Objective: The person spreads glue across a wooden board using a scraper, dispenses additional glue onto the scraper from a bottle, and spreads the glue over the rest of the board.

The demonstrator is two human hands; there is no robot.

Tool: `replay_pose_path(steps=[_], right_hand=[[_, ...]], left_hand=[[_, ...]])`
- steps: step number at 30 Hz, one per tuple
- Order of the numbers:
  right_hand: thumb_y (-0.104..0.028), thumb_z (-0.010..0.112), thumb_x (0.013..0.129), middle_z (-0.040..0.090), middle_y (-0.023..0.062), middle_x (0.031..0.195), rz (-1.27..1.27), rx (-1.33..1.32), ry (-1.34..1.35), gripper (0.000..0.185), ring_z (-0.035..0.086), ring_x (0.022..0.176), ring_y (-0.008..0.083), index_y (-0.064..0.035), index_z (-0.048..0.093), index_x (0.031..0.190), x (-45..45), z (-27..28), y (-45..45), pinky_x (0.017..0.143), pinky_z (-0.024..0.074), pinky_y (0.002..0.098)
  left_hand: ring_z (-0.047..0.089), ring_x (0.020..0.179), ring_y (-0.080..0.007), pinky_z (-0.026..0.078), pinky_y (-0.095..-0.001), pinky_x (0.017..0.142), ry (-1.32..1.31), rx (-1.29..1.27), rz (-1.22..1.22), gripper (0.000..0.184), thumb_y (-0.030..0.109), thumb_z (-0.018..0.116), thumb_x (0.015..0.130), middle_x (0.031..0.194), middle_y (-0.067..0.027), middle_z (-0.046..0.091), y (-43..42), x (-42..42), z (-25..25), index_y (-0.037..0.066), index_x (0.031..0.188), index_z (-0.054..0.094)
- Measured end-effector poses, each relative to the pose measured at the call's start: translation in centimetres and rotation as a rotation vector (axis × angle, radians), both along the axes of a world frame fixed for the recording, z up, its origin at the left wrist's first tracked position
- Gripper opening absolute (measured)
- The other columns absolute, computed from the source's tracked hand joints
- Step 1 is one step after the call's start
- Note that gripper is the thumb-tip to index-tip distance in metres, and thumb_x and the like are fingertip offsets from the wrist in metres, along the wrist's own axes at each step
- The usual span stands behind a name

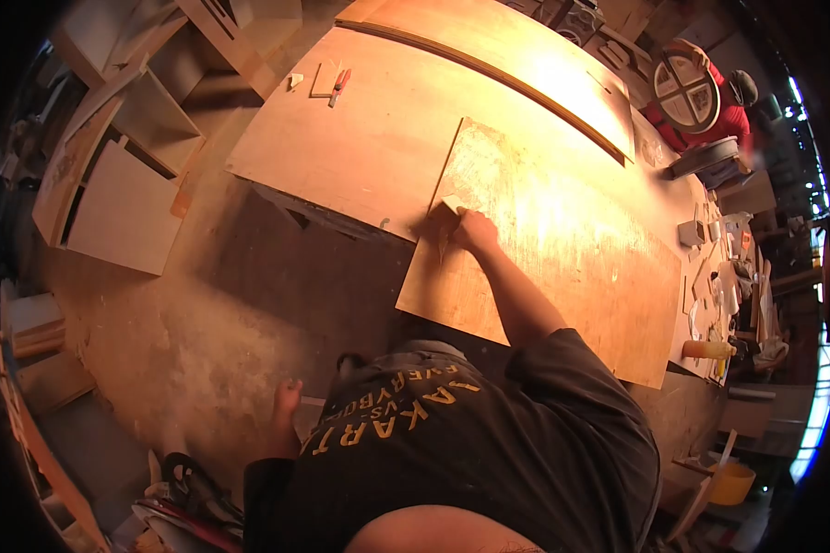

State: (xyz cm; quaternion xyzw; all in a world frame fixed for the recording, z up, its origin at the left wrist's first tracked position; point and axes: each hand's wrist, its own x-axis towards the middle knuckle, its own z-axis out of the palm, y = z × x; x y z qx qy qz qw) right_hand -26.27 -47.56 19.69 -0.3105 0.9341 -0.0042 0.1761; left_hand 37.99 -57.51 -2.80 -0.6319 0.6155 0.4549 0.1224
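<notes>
My right hand (475, 230) is closed on a small pale flat spreader (452, 203) and presses it to a thin wooden board (618, 276) near its left edge. Uneven, shiny streaks of a wet-looking coating cover part of that board. It lies over a larger pale panel (378, 138) and juts past the panel's near edge. Away from the work, my left hand (288, 401) hangs low beside my body, its fingers loosely apart with nothing seen in them.
Red-handled pliers (340, 85) lie on the panel's far left. Cabinet carcasses (120, 184) stand at left. A person in red (729, 115) holds a round frame (685, 90) at upper right. A bottle (707, 349) and scraps crowd the right side.
</notes>
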Motion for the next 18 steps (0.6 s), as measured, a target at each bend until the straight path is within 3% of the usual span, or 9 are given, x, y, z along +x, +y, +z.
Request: replay_pose_path(steps=[5,6,7,9,12,15,18], right_hand=[[-0.021,0.049,0.098,0.073,0.0207,0.116,0.26,-0.04,-0.046,0.042,0.072,0.108,0.038,-0.0197,0.071,0.133,4.9,0.2,0.6,0.089,0.0589,0.0487],[-0.021,0.06,0.095,0.073,0.0174,0.109,0.3,-0.06,-0.046,0.031,0.073,0.104,0.0368,-0.0205,0.071,0.124,6.2,1.0,1.1,0.086,0.0594,0.049],[-0.022,0.062,0.094,0.074,0.0171,0.107,0.367,-0.083,-0.045,0.032,0.072,0.104,0.0371,-0.0208,0.07,0.125,7.0,1.6,1.7,0.087,0.059,0.0491],[-0.023,0.062,0.094,0.074,0.0174,0.106,0.315,-0.021,-0.166,0.032,0.072,0.104,0.0376,-0.0198,0.069,0.125,7.6,4.2,1.9,0.088,0.0588,0.0492],[-0.012,0.054,0.09,0.076,0.0187,0.111,0.159,-0.184,-0.077,0.05,0.073,0.103,0.0385,-0.0255,0.067,0.137,6.5,4.0,2.9,0.089,0.059,0.0476],[-0.013,0.054,0.092,0.076,0.0173,0.112,0.154,-0.01,-0.065,0.047,0.073,0.103,0.0381,-0.0248,0.067,0.135,5.3,1.7,4.1,0.088,0.0589,0.0476],[-0.014,0.053,0.093,0.075,0.0183,0.114,0.015,-0.079,-0.054,0.044,0.072,0.106,0.0379,-0.0215,0.065,0.135,5.0,3.0,3.5,0.089,0.0585,0.0489]], left_hand=[[0.057,0.136,-0.0423,0.045,-0.0479,0.114,0.013,0.093,-0.023,0.064,0.042,0.073,0.095,0.141,-0.0302,0.061,0.7,2.7,-2.7,-0.005,0.136,0.063],[0.057,0.135,-0.0423,0.045,-0.0479,0.113,0.04,0.1,-0.008,0.064,0.043,0.073,0.095,0.141,-0.0301,0.061,1.0,2.9,-2.8,-0.005,0.136,0.063],[0.058,0.135,-0.0423,0.045,-0.0479,0.113,0.068,0.108,0.008,0.064,0.043,0.073,0.095,0.14,-0.0301,0.062,1.2,2.9,-3.1,-0.005,0.136,0.063],[0.058,0.135,-0.0419,0.045,-0.0475,0.113,0.011,0.093,-0.083,0.065,0.044,0.073,0.095,0.141,-0.0296,0.062,0.7,2.7,-3.6,-0.004,0.137,0.063],[0.058,0.135,-0.0418,0.045,-0.0474,0.113,0.042,0.037,-0.056,0.065,0.045,0.072,0.095,0.141,-0.029,0.062,0.1,1.9,-3.7,-0.003,0.139,0.062],[0.058,0.136,-0.0415,0.045,-0.0473,0.113,0.052,-0.019,-0.05,0.066,0.044,0.071,0.096,0.143,-0.0285,0.061,-0.2,0.8,-1.4,-0.003,0.141,0.061],[0.057,0.137,-0.0414,0.045,-0.0473,0.114,0.033,-0.036,-0.044,0.065,0.043,0.071,0.096,0.144,-0.0282,0.061,-0.9,-1.0,1.3,-0.003,0.141,0.061]])
